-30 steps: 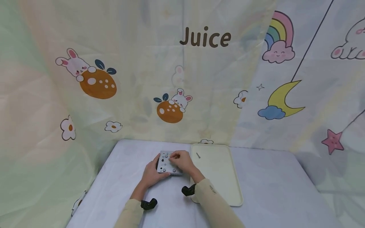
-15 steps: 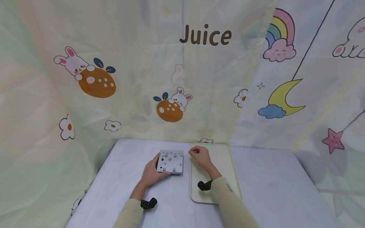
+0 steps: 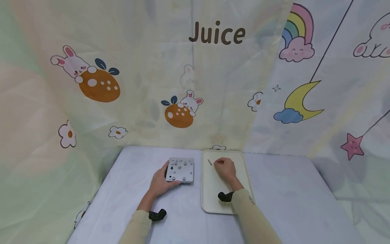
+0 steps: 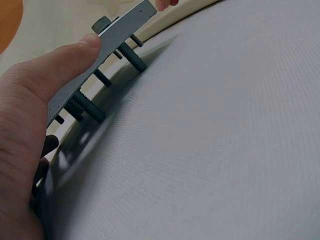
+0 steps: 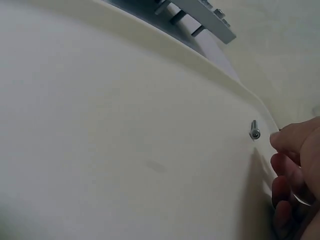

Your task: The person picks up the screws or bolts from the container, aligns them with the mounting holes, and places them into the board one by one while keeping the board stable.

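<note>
My left hand (image 3: 160, 183) grips a grey metal plate (image 3: 188, 169) by its left and near edges. Bolt heads and holes dot its top, and threaded bolts (image 4: 132, 57) of differing thickness stick out below it in the left wrist view. The thumb lies along the plate's near edge. My right hand (image 3: 226, 168) is over the tray (image 3: 213, 203), its fingers loosely bent and nothing visible between them. Just left of those fingertips a small socket-head screw (image 5: 255, 131) lies on the tray, apart from the hand.
White cloth (image 3: 289, 189) covers the table around the tray and plate. Behind it hangs a printed curtain (image 3: 146, 84) that meets the far table edge. A black wrist camera (image 3: 157, 215) sits on the left wrist, another camera (image 3: 225, 196) on the right.
The right hand has left the top of the plate and moved right over the tray, ending beside the screw. The left hand keeps its hold on the plate. The head view has tilted slightly.
</note>
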{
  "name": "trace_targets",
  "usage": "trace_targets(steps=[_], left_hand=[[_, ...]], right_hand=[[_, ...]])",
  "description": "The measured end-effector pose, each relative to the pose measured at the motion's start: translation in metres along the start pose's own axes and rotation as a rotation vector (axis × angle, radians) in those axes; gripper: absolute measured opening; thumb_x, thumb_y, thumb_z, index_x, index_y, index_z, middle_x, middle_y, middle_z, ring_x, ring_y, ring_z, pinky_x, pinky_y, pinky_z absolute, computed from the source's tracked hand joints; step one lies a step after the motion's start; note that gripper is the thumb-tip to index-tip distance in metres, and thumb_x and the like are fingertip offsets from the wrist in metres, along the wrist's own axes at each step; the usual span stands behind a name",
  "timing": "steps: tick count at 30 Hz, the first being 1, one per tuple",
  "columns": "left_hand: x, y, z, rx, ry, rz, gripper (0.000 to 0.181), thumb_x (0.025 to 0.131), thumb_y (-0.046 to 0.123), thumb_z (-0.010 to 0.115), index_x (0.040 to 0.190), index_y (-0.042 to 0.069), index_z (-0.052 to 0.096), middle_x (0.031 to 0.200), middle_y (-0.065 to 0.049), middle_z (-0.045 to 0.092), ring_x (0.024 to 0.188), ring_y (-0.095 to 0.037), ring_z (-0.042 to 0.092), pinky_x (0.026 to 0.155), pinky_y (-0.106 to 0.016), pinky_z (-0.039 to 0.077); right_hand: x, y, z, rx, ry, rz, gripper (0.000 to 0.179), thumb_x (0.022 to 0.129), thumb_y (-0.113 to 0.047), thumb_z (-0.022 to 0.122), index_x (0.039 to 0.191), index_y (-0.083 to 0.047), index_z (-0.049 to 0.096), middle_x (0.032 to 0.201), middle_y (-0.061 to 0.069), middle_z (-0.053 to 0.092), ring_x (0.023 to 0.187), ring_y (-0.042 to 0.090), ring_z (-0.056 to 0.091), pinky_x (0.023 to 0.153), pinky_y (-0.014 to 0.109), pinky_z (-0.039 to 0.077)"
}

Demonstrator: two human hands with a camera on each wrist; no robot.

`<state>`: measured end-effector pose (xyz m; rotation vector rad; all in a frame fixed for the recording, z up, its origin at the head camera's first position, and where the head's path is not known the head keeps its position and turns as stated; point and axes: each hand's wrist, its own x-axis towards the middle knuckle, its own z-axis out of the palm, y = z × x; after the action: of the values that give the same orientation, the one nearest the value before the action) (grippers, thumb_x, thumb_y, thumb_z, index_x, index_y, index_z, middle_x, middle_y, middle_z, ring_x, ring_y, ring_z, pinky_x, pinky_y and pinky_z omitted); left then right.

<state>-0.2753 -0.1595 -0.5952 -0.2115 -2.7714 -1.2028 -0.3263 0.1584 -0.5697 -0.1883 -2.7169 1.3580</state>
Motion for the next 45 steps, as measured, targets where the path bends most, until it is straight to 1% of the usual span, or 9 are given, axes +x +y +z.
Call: trace_targets(steps=[5,10,19,23,26,29,35,41,45], left_hand=[[0.0,0.0,-0.001,0.001,-0.01,-0.003,0.121,0.063,0.069,0.078,0.156,0.015,0.023,0.143,-0.007,0.048,0.124,-0.028,0.047,0.106,-0.051,0.035],[0.0,0.001,-0.002,0.001,0.003,0.002,0.119,0.064,0.065,0.08,0.155,0.013,0.024,0.142,-0.009,0.048,0.122,-0.03,0.048,0.105,-0.052,0.035],[-0.002,0.003,0.0,0.0,-0.006,0.005,0.12,0.063,0.067,0.079,0.155,0.013,0.024,0.137,-0.008,0.052,0.114,-0.026,0.052,0.101,-0.05,0.038],[-0.002,0.004,0.002,-0.013,-0.012,0.001,0.12,0.063,0.067,0.079,0.155,0.014,0.024,0.14,-0.007,0.049,0.12,-0.026,0.05,0.104,-0.05,0.036],[-0.001,0.003,0.001,-0.012,-0.002,0.003,0.119,0.064,0.068,0.079,0.155,0.015,0.024,0.143,-0.006,0.048,0.123,-0.027,0.048,0.106,-0.051,0.035],[0.001,0.002,-0.002,0.013,-0.009,0.001,0.12,0.064,0.07,0.077,0.156,0.016,0.023,0.141,-0.006,0.049,0.12,-0.025,0.049,0.104,-0.05,0.036],[0.009,0.008,-0.009,-0.006,0.019,0.047,0.118,0.065,0.067,0.078,0.155,0.013,0.025,0.137,-0.007,0.052,0.114,-0.025,0.051,0.101,-0.05,0.039],[0.002,0.003,-0.005,-0.002,-0.02,0.011,0.12,0.064,0.068,0.078,0.156,0.015,0.022,0.141,-0.005,0.049,0.119,-0.024,0.05,0.104,-0.049,0.037],[0.0,0.0,-0.002,-0.004,-0.004,0.019,0.119,0.064,0.068,0.079,0.155,0.015,0.024,0.142,-0.005,0.049,0.121,-0.025,0.049,0.105,-0.048,0.036]], right_hand=[[0.0,-0.005,0.002,-0.114,-0.045,-0.01,0.011,0.082,-0.026,0.073,0.089,-0.019,0.076,0.08,-0.008,0.068,0.07,0.013,0.06,0.062,0.033,0.047],[0.001,-0.006,0.007,-0.202,-0.053,-0.033,0.017,0.079,-0.03,0.078,0.092,-0.02,0.076,0.081,-0.008,0.068,0.07,0.012,0.059,0.059,0.033,0.045],[0.002,-0.005,0.01,-0.225,-0.021,0.003,0.015,0.082,-0.035,0.075,0.09,-0.023,0.079,0.086,-0.006,0.071,0.073,0.015,0.063,0.059,0.034,0.048],[0.003,-0.004,0.009,-0.241,-0.028,-0.005,0.009,0.082,-0.029,0.072,0.085,-0.022,0.078,0.082,-0.007,0.07,0.07,0.015,0.062,0.059,0.035,0.048],[0.004,-0.006,0.01,-0.196,-0.025,-0.032,0.006,0.081,-0.022,0.071,0.082,-0.018,0.075,0.075,-0.006,0.068,0.066,0.015,0.059,0.058,0.034,0.047],[0.007,-0.009,0.011,-0.099,-0.04,-0.048,0.003,0.081,-0.015,0.071,0.083,-0.013,0.072,0.072,-0.003,0.066,0.065,0.015,0.058,0.059,0.031,0.047],[0.018,-0.015,0.007,0.076,-0.066,-0.126,0.006,0.082,-0.006,0.072,0.088,-0.006,0.071,0.078,0.003,0.066,0.071,0.017,0.059,0.062,0.029,0.049],[0.017,-0.02,0.008,0.154,-0.131,-0.143,0.011,0.084,-0.005,0.069,0.094,-0.002,0.074,0.082,0.002,0.067,0.075,0.017,0.059,0.058,0.027,0.049],[0.018,-0.028,0.012,0.225,-0.162,-0.194,0.016,0.085,-0.004,0.068,0.1,0.0,0.074,0.083,0.002,0.068,0.075,0.016,0.06,0.058,0.025,0.049]])
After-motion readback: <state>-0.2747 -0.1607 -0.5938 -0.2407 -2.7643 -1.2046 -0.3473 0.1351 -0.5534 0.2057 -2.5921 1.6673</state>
